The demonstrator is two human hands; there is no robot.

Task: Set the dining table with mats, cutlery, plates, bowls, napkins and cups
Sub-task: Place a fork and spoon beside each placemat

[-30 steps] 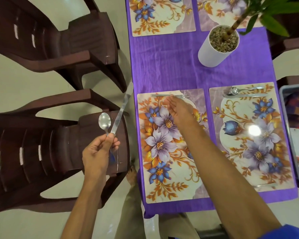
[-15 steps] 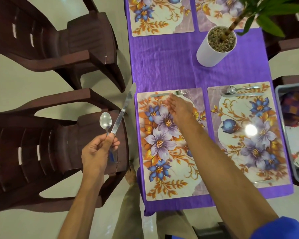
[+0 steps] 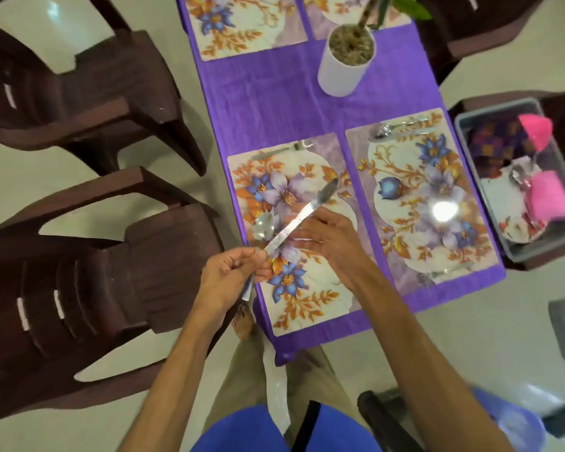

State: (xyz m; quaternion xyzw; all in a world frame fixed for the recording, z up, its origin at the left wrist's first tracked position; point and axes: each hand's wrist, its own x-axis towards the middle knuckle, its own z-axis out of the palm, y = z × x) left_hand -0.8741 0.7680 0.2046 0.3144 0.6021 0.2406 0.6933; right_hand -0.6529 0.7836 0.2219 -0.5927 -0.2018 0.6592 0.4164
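Note:
My left hand (image 3: 230, 277) grips the handles of a spoon (image 3: 263, 226) and a table knife (image 3: 307, 212), held above the near-left floral mat (image 3: 310, 309). The thumb and fingers of my right hand (image 3: 331, 238) close around the knife's middle. A fork (image 3: 282, 151) lies along that mat's far edge. The near-right mat (image 3: 402, 177) has a spoon and knife (image 3: 402, 128) at its far edge and a fork (image 3: 452, 269) at its near edge. Two more mats (image 3: 252, 31) lie at the far end.
A purple cloth (image 3: 268, 102) covers the narrow table. A white plant pot (image 3: 340, 71) stands mid-table. A grey bin (image 3: 462, 123) on the right holds plates, pink cups and cloth napkins. Dark brown chairs (image 3: 79, 243) stand close on the left.
My left hand has carried the spoon and knife from over the chair to above the near-left mat. My right hand has left the fork and come back onto the knife.

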